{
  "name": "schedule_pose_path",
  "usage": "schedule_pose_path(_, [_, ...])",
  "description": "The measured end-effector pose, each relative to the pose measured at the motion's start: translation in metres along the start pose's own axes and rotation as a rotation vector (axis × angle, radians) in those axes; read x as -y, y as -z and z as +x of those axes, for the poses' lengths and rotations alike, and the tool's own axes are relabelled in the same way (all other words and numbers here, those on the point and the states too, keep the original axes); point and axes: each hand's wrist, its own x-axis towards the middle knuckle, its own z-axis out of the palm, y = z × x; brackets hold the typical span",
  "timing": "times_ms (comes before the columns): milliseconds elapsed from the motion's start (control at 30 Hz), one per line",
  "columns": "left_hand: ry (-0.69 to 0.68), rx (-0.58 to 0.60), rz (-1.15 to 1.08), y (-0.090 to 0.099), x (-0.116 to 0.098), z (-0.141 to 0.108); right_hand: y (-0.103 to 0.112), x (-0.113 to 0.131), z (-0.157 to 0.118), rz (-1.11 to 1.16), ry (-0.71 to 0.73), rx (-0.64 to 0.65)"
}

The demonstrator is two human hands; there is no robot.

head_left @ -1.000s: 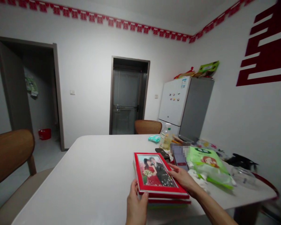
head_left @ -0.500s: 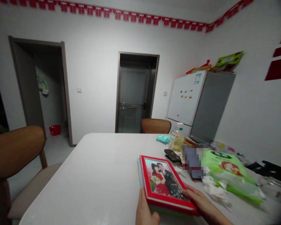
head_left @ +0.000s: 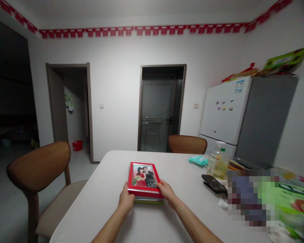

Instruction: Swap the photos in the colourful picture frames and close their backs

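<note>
Red-framed photo [head_left: 144,175]: one, topmost of a stack [head_left: 150,199], on or just above the table [head_left: 91,212], left of its middle
Left hand [head_left: 126,198]: one, fingers gripping the stack's left side
Right hand [head_left: 167,193]: one, fingers gripping the stack's right side
Chairs [head_left: 40,163]: two, one left of the table, one beyond it
Bottle [head_left: 218,163]: one, on the table's far right
Turquoise packet [head_left: 198,160]: one, near the table's far edge

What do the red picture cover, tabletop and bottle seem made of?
Red picture cover: perhaps laminated card or plastic, smooth, judging by its even colour and silvery trim. Tabletop: glossy white, stone or lacquered board, as its soft sheen suggests. Bottle: clear, likely plastic, since yellow liquid shows through; glass possible.
</note>
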Motion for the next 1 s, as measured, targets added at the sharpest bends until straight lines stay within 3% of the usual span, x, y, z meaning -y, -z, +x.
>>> schedule_pose_path(200, [0.003,-0.025,0.017,0.003,0.01,0.014,-0.006,0.002,0.013,-0.088,0.014,-0.003])
schedule_pose_path(433, [0.022,-0.041,0.052,0.004,0.02,-0.014,-0.002,0.006,-0.002,-0.153,0.009,-0.036])
schedule_pose_path(600, [0.047,-0.092,-0.003,0.016,0.008,-0.02,0.005,0.019,-0.007,-0.198,0.018,-0.157])
schedule_pose_path(733, [-0.031,-0.152,-0.141,0.03,-0.036,-0.018,0.005,0.059,-0.022,-0.184,0.155,-0.25])
schedule_pose_path(800, [-0.117,-0.136,-0.24,0.034,-0.072,-0.023,0.0,0.092,-0.042,-0.031,0.358,-0.267])
schedule_pose_path(867, [-0.215,-0.101,-0.335,0.035,-0.11,-0.033,-0.007,0.126,-0.068,0.279,0.584,-0.179])
schedule_pose_path(933, [-0.317,-0.036,-0.421,0.035,-0.143,-0.047,-0.012,0.153,-0.093,0.518,0.678,0.004])
schedule_pose_path(1000, [-0.48,0.167,-0.634,0.034,-0.165,-0.061,-0.016,0.169,-0.112,0.659,0.69,0.124])
